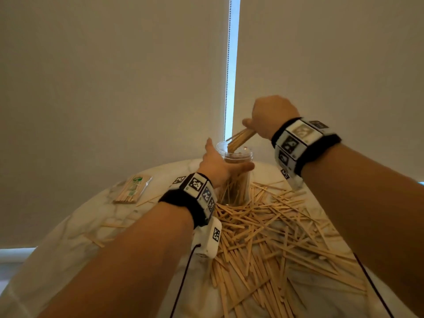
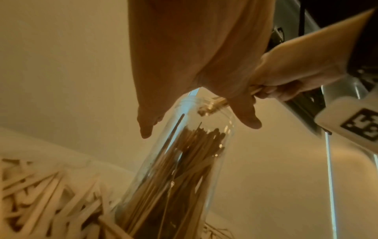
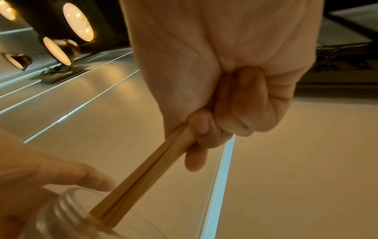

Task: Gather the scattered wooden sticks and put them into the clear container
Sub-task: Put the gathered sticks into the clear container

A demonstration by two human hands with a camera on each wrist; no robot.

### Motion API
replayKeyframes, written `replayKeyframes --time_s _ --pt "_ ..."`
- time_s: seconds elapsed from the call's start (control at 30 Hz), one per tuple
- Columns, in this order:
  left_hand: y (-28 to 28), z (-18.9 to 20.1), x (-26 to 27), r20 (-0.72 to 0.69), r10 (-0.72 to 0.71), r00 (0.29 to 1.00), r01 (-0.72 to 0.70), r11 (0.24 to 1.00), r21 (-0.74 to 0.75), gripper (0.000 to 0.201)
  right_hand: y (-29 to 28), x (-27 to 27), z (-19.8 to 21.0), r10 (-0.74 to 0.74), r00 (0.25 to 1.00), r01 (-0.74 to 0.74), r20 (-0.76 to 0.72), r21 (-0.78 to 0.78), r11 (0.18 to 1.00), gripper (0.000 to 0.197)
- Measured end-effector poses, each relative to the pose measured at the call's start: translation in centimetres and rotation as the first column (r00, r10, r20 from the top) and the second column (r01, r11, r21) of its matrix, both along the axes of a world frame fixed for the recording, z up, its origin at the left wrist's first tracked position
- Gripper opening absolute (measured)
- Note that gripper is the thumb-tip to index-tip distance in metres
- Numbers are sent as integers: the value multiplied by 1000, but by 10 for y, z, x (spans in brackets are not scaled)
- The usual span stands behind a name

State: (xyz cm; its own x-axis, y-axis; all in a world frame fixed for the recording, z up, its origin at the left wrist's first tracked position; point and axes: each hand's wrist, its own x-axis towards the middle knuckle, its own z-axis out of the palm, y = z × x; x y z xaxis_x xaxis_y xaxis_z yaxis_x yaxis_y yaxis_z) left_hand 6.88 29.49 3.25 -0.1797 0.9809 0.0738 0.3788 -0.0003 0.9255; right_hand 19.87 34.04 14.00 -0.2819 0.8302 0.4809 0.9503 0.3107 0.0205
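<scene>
A tall clear container [image 1: 236,161] stands upright at the back of the table, partly filled with wooden sticks [image 2: 190,161]. My left hand [image 1: 220,166] grips it just below the threaded mouth [image 3: 61,215], thumb on the near side. My right hand [image 1: 268,118] is above and to the right of the mouth, fingers curled round a small bundle of sticks [image 1: 241,140]. The bundle [image 3: 143,174] slants down to the left, with its lower ends inside the mouth. Many loose sticks [image 1: 275,226] lie in a heap on the table in front of the container.
A wrapped pack of sticks [image 1: 133,189] lies at the back left of the round white marble table [image 1: 68,237]. A few stray sticks [image 1: 96,241] lie on the left side. Roller blinds with a bead chain [image 1: 227,76] hang right behind the table.
</scene>
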Motion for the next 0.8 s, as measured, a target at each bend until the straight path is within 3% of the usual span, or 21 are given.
replayKeyframes --time_s 0.07,0.17,0.23,0.4,0.57,0.7,0.8 --pt "3 -5 2 41 -28 999 28 1000 12 133 9 -16 1 19 993 -12 120 -56 998 41" --pt "3 -13 -4 11 -45 999 44 996 83 102 20 -35 -4 55 973 -26 224 -132 991 44" --pt "4 -15 -10 -19 -52 998 54 995 83 95 23 -45 -10 93 935 -32 341 -183 983 51" --pt "5 -18 -12 -73 -47 996 51 997 58 95 28 -56 -19 175 853 -51 492 -257 965 41" --pt "11 -22 -16 -93 -46 995 55 994 97 92 34 -59 -16 125 850 -37 512 -178 983 48" --pt "15 -26 -18 -78 -52 996 58 995 77 98 34 -69 -24 195 885 -70 423 -292 954 34" --pt "16 -26 -18 -66 -62 996 68 994 82 99 36 -69 -34 177 859 -35 480 -290 956 29"
